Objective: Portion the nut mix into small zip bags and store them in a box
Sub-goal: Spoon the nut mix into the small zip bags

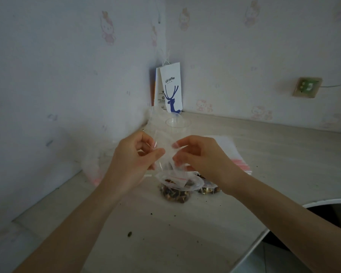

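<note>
- left hand [140, 154] and right hand [197, 154] both pinch an empty zip bag [166, 152], fingers [156, 152] curled, held above the worktop [165, 243]
- filled nut bag [174, 194] lies under the hands, second nut bag [208, 189] just beside it to the right
- clear cup [177, 125] behind hands
- paper coffee bag [170, 89] upright in the wall corner
- bag stack [234, 152] behind right hand
- crumbs [129, 234] on worktop front

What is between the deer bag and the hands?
Head view: a clear plastic cup stands between the deer paper bag and the left hand and right hand pinching a zip bag.
</note>
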